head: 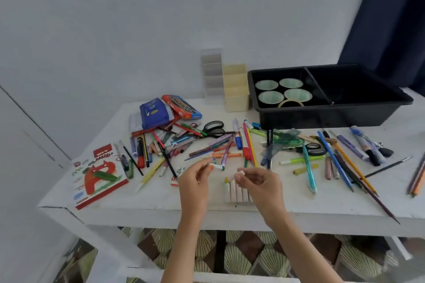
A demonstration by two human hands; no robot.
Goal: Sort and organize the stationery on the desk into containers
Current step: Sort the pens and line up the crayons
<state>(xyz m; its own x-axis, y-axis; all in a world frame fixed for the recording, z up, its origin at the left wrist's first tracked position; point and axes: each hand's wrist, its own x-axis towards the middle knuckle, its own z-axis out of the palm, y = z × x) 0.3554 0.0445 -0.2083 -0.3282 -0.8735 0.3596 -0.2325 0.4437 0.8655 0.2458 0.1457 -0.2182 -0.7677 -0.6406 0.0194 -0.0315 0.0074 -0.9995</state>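
Above the worktop's near edge, the left hand had its grip pinched on a short white crayon with a green end, while the right hand pinched a pale stub. Just beneath them lay a row of pale sticks, five or perhaps six; blur hindered the count. The step looked like gathering crayons by kind. Next, each piece would need laying beside that row or carrying to a container. Farther back stood one black tray holding four green-lined cups and one tape roll, beside a clear divider and a cream divider.
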